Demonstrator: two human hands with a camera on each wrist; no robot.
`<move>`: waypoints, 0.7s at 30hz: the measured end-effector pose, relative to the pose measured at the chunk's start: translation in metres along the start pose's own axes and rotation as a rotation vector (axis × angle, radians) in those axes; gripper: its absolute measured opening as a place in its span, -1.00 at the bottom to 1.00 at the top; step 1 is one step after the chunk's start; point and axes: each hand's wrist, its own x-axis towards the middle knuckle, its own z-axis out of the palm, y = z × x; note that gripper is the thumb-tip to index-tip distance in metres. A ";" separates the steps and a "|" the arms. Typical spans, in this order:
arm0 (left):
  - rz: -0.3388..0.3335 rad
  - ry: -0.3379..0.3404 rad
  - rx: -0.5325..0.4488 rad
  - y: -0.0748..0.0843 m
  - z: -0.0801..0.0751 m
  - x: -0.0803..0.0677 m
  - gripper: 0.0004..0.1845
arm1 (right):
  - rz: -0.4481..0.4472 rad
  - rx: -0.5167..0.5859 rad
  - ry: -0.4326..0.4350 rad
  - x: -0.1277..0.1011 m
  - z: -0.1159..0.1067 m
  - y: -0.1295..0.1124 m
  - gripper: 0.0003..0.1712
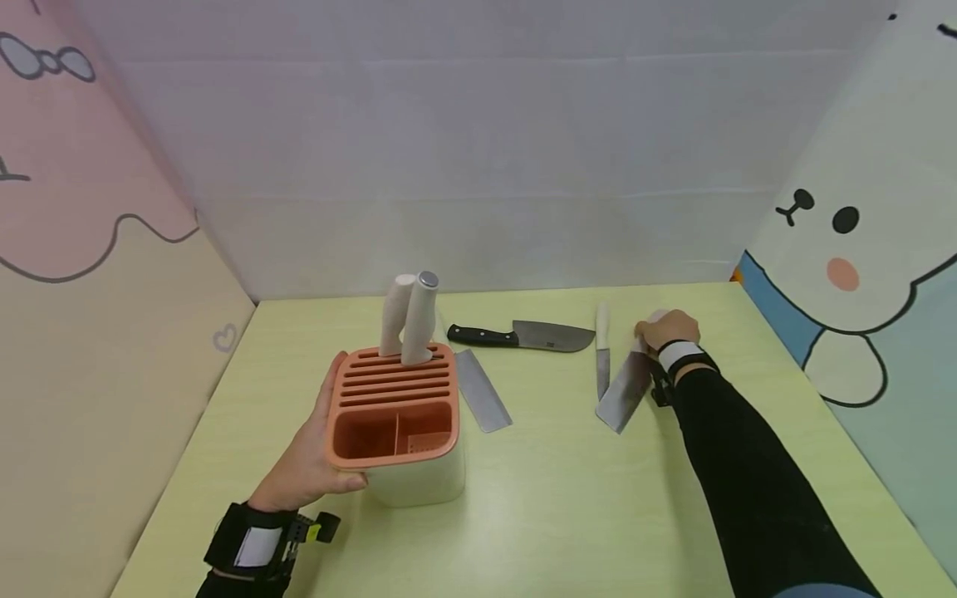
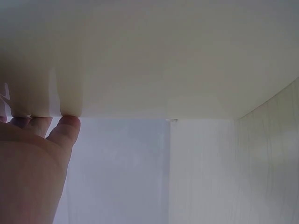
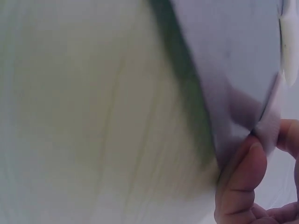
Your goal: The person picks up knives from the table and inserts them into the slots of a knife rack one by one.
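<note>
My left hand (image 1: 312,457) holds the left side of a white knife block (image 1: 419,482) with an orange slotted top. Its thumb lies across the front under the rim, and in the left wrist view its fingertips (image 2: 70,126) touch the block's pale wall. Two white knife handles (image 1: 419,320) stand up from the slots at the back. Over on the right, my right hand (image 1: 669,330) grips a cleaver (image 1: 626,392) where its pale handle meets the blade. The cleaver's blade slants toward the front left, low over the table. In the right wrist view thumb and finger pinch it.
A black-handled knife (image 1: 553,335) lies across the back of the table (image 1: 553,515). Beside the held cleaver lies a slim white-handled knife (image 1: 602,357). Another cleaver (image 1: 484,392) lies just right of the block, its handle partly hidden behind it. Walls bound the table's back and sides.
</note>
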 end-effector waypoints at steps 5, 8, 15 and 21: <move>0.008 -0.002 -0.003 0.001 0.001 0.001 0.45 | -0.028 0.021 -0.019 -0.004 -0.007 0.001 -0.47; 0.013 0.002 0.003 0.001 0.001 0.001 0.45 | -0.063 0.037 -0.022 -0.005 -0.012 0.000 -0.45; 0.022 0.000 0.004 0.001 0.001 0.002 0.42 | -0.026 0.322 -0.095 -0.020 -0.026 -0.002 -0.45; 0.028 -0.003 -0.001 0.000 0.002 0.001 0.40 | 0.049 0.632 -0.143 -0.029 -0.035 0.002 -0.45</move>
